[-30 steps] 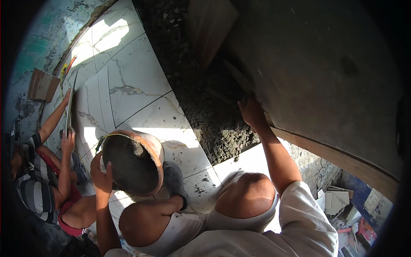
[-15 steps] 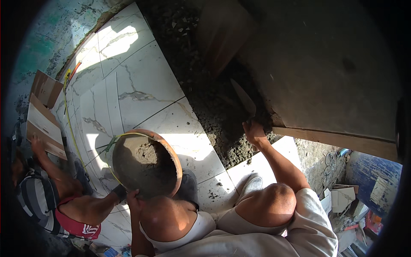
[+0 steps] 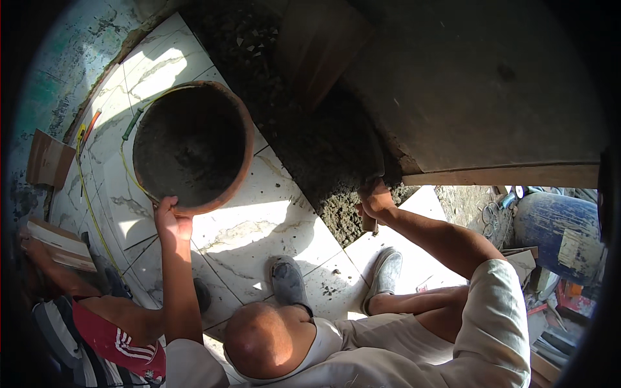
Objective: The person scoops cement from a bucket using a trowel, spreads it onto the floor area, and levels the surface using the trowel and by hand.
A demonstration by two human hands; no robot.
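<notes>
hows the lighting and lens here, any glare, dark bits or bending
Head view: sun glare whitens some floor tiles; head view: shade fills the bucket and obscures the blade of the trowel in the right hand; head view: fisheye bows the foot of the wall, corners go black.

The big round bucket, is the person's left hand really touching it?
Touching. The head view shows it: the left hand grips the round bucket at the edge nearest the person, with no gap between them.

A building site, shown by marbled floor tiles (image 3: 252, 234) bordering rough mortar (image 3: 339, 218).
</notes>
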